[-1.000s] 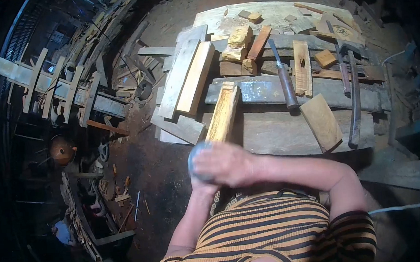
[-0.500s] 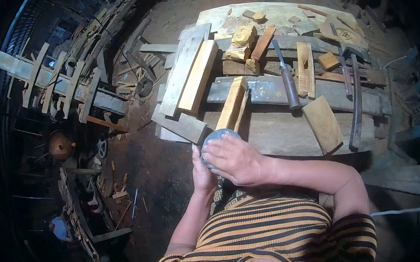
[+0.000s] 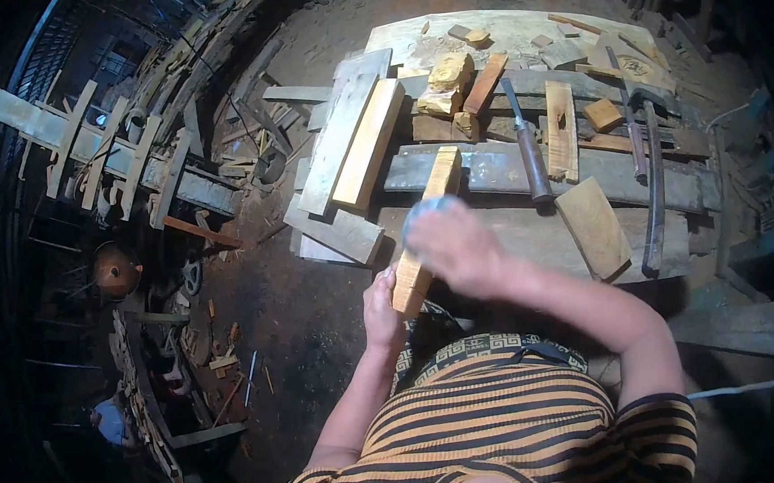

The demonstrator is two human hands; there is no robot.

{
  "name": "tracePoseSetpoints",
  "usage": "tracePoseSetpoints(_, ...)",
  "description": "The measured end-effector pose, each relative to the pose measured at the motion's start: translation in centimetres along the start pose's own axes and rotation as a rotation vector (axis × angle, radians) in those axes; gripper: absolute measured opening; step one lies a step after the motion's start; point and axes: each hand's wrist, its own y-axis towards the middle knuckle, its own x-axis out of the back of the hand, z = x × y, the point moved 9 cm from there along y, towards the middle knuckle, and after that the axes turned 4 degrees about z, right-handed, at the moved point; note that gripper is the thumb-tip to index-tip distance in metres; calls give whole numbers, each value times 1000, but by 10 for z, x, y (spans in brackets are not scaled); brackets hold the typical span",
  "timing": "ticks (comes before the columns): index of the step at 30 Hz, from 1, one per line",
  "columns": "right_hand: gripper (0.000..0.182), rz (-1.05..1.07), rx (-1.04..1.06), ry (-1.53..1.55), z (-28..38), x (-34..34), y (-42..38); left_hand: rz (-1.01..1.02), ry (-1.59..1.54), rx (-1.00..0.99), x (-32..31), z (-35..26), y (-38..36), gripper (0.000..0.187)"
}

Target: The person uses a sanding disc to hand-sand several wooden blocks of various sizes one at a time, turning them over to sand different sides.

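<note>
My left hand [image 3: 381,310] grips the near end of a long squared wooden block [image 3: 410,282], thumb along its side. The block points away from me, its far part over the workbench [image 3: 504,242]. My right hand [image 3: 461,252], blurred by motion, presses a round blue-grey sanding disc [image 3: 419,212] onto the block's upper face, around mid-length. The fingers lie over the disc and hide part of it and of the wood.
On the bench lie a chisel [image 3: 532,155], a second long-handled tool [image 3: 636,139], a curved-handled tool [image 3: 655,191], a flat wood piece [image 3: 594,229], a rough yellow chunk [image 3: 444,85] and a long beam [image 3: 368,144]. Scrap wood and a wooden rack [image 3: 112,157] stand left.
My right hand has slid the disc away from me along the block, from its near end to about the middle. The near end now shows in my left hand.
</note>
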Motion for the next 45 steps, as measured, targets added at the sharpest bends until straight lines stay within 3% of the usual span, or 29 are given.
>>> tracePoseSetpoints(4, 30, 66, 25, 277, 15, -3, -13, 45, -85, 45, 2, 8, 1, 37)
tracePoseSetpoints(6, 29, 56, 24, 15, -23, -8, -10, -6, -186, 118, 5, 16, 1, 41)
tracePoseSetpoints(9, 33, -82, -470, 330, -134, -14, -14, 27, -364, 218, -4, 10, -4, 43)
tracePoseSetpoints(10, 38, -13, -702, 479, -160, -23, -22, 81, -488, 292, -11, 10, -6, 42)
tracePoseSetpoints(12, 37, -214, -635, 403, -150, -9, -24, 131, -591, 336, -12, 11, -8, 45)
tracePoseSetpoints(14, 31, -243, -457, 338, -99, -1, -17, 193, -515, 372, -20, 5, -13, 47)
tracePoseSetpoints(18, 36, -265, 42, 297, 29, 27, -15, 371, -776, 404, -27, 5, -11, 36)
tracePoseSetpoints(19, 41, -165, 97, 286, 48, 13, -22, -51, -841, 439, -28, -6, -18, 34)
tracePoseSetpoints(20, 43, -105, 162, 374, 59, 8, -27, -48, -841, 440, -29, -7, -17, 34)
tracePoseSetpoints(22, 41, -147, 139, 351, 51, 5, -21, -29, -1003, 485, -32, -6, -18, 36)
tracePoseSetpoints(23, 40, -207, 78, 301, 34, 4, -17, 426, -1139, 416, -36, 1, -15, 40)
tracePoseSetpoints(25, 35, -301, -26, 163, -12, 10, -7, 401, -1120, 485, -45, -1, -26, 44)
tracePoseSetpoints(27, 30, -346, -289, 376, -87, -6, -13, 375, -1170, 522, -47, 6, -32, 45)
tracePoseSetpoints(28, 30, -329, -460, 153, -112, -12, -23, 376, -1170, 522, -49, 3, -33, 45)
tracePoseSetpoints(30, 30, -326, -572, 320, -142, -23, -32, 199, -1098, 576, -45, 8, -34, 41)
tracePoseSetpoints(32, 29, -304, -496, 210, -103, -10, -26, 201, -1078, 585, -45, 10, -34, 41)
tracePoseSetpoints(33, 27, -213, -406, 383, -74, -4, -15, 200, -1058, 587, -45, 12, -34, 41)
tracePoseSetpoints(35, 31, -201, -45, 270, 9, 10, -10, 180, -1061, 567, -40, 14, -32, 42)
tracePoseSetpoints(36, 32, -132, 26, 258, 33, 6, -18, 161, -1064, 546, -36, 17, -31, 42)
tracePoseSetpoints(38, 32, -108, 55, 347, 31, 8, -23, 167, -1096, 475, -29, 17, -28, 43)
tracePoseSetpoints(40, 30, -252, -48, 320, -17, 8, -34, 277, -985, 514, -29, 7, -27, 42)
tracePoseSetpoints(41, 30, -363, -145, 337, -38, 26, -38, 428, -996, 461, -29, -8, -23, 43)
tracePoseSetpoints(42, 30, -389, -336, 262, -62, 28, -49, 183, -864, 397, -8, -16, -14, 44)
tracePoseSetpoints(44, 32, -356, -322, 201, -67, 39, -57, 401, -724, 206, -2, -63, 1, 54)
tracePoseSetpoints(45, 32, -292, -268, 159, -60, 34, -59, 391, -566, 97, 16, -80, 17, 56)
